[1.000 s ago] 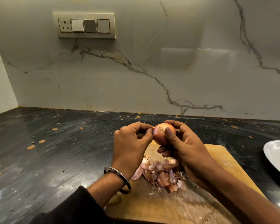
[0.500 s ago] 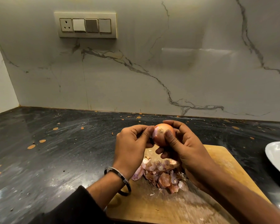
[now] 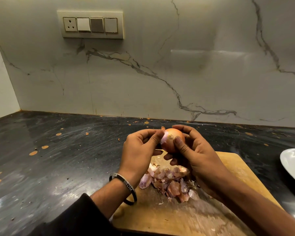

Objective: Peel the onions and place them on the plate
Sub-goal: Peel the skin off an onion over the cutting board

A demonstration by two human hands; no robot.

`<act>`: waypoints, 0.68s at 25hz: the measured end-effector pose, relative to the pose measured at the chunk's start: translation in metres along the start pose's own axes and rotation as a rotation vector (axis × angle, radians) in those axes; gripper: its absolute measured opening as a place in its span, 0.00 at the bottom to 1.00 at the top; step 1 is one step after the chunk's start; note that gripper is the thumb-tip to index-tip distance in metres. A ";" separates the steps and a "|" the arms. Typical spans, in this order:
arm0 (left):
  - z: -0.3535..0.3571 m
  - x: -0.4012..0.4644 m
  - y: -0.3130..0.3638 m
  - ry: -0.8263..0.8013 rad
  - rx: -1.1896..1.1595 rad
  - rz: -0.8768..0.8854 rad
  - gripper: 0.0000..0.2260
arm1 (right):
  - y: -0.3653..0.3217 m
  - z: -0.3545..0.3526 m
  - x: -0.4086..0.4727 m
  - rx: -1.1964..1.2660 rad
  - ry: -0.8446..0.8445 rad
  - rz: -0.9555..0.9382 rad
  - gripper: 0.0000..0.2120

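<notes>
1. Counter: one dark stone surface that carries everything. Its left half holds only orange flecks and smears, so the work is concentrated toward its right end.
2. Bangle: one metal band on the left wrist, above a dark sleeve. It plays no part in the task.
3. Left hand: raised above the far left corner of the cutting board. Thumb and forefinger are closed narrowly on a pale flap of skin at the onion's left side, pulling it away from the bulb. The remaining fingers are curled.
4. Onion: one in view, held in the air between the two hands, above the board's far edge and not on the plate. It is held over the board so that loosened skin falls there, judging by the heap below.
5. Peel pile: one heap of pink and brown scraps at the centre of the board. The number of pieces cannot be counted reliably; it suggests other onions are already peeled.
6. Right hand: wraps the onion from the right, thumb pressed on its front face and fingers curled behind and beneath, holding it steady against the pull.
7. Plate: one white plate at the counter's right edge, partly out of frame and well apart from the onion. It sits within reach of the right hand for the transfer. No onion shows on the visible part.
</notes>
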State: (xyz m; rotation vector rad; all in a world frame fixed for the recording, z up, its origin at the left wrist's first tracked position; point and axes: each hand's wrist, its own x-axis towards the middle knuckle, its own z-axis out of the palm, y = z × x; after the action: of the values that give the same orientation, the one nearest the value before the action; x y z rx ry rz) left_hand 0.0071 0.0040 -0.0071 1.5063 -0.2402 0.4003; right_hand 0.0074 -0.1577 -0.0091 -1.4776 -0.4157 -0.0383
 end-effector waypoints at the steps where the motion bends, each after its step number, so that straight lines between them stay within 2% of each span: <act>1: 0.000 -0.001 0.001 -0.024 -0.044 -0.021 0.08 | -0.001 -0.001 0.000 0.003 0.000 -0.003 0.22; 3: 0.000 -0.001 0.003 -0.040 -0.114 -0.076 0.11 | -0.003 -0.003 0.000 0.007 -0.009 -0.008 0.22; 6: -0.002 0.002 0.001 -0.014 -0.182 -0.162 0.09 | -0.003 -0.004 -0.001 -0.017 -0.031 -0.010 0.21; 12: -0.001 0.003 0.000 0.059 -0.174 -0.156 0.04 | 0.001 -0.001 -0.002 -0.020 -0.053 -0.011 0.19; 17: -0.001 0.003 0.001 0.071 -0.120 -0.165 0.04 | 0.002 -0.002 -0.002 -0.011 -0.075 0.002 0.17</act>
State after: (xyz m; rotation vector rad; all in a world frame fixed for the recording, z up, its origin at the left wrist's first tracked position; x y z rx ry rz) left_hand 0.0098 0.0052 -0.0054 1.3799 -0.0817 0.3013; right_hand 0.0067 -0.1602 -0.0112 -1.4934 -0.4756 0.0167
